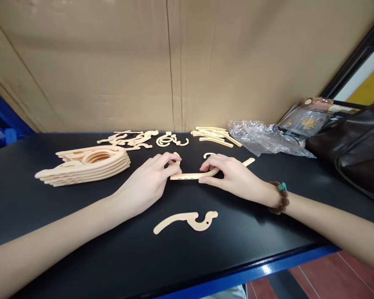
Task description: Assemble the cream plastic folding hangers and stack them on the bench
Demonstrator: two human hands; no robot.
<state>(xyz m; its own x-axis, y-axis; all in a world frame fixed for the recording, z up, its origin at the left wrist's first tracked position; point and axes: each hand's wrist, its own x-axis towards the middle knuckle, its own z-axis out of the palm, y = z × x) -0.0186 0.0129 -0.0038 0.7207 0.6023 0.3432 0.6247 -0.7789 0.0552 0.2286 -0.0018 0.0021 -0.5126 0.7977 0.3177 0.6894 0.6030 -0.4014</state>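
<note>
Both hands are on a long, curved beige plastic hanger arm (188, 177) above the black table. My left hand (148, 178) pinches at its left end, where another beige piece (176, 155) sticks up between the fingers; how the two meet is hidden. My right hand (232, 174) grips the arm around its middle, thumb in front and fingers behind. The arm's right tip shows beyond that hand. Behind the right fingers is a small beige hook (208, 155). Closer to me, a loose hanger arm with a curved end (187, 220) lies flat.
A stack of folded beige hangers (84, 168) stands left. Along the back lie loose hanger arms (127, 139), hooks (171, 140) and straighter strips (216, 135). Crumpled clear plastic (264, 136), a decorated pouch (308, 118) and a dark leather bag (355, 145) occupy the right. Cardboard (127, 62) rises behind.
</note>
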